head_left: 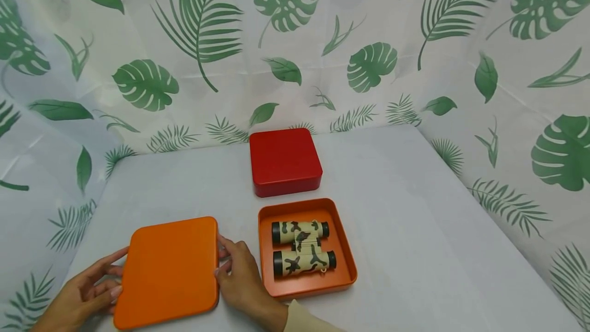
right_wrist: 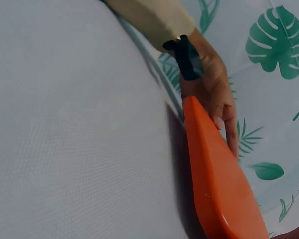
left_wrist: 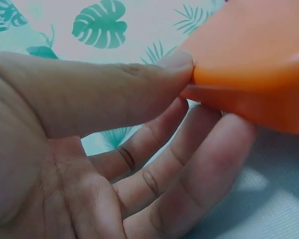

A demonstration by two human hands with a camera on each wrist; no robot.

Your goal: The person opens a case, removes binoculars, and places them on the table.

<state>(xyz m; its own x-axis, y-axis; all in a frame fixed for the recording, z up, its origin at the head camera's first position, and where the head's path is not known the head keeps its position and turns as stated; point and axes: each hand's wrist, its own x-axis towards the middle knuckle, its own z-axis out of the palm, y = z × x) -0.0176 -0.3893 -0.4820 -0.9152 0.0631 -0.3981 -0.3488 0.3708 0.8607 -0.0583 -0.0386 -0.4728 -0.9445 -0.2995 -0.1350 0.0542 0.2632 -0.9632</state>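
Note:
Both hands hold an orange square lid [head_left: 168,270] by its opposite sides at the left front of the table. My left hand [head_left: 89,291] pinches the left edge; in the left wrist view the thumb [left_wrist: 139,89] lies on the rim with fingers curled beneath. My right hand [head_left: 241,273] grips the right edge. In the right wrist view the lid [right_wrist: 219,189] is tilted just above the cloth, with the left hand [right_wrist: 217,97] at its far side. Beside the right hand, an open orange box [head_left: 343,250] contains camouflage-patterned binoculars [head_left: 304,247].
Behind the open box stands a red square box [head_left: 286,160], close to the rear wall. White cloth covers the table [head_left: 415,250], stretching away to the right. Leaf-printed curtains [head_left: 322,65] enclose the back and both sides.

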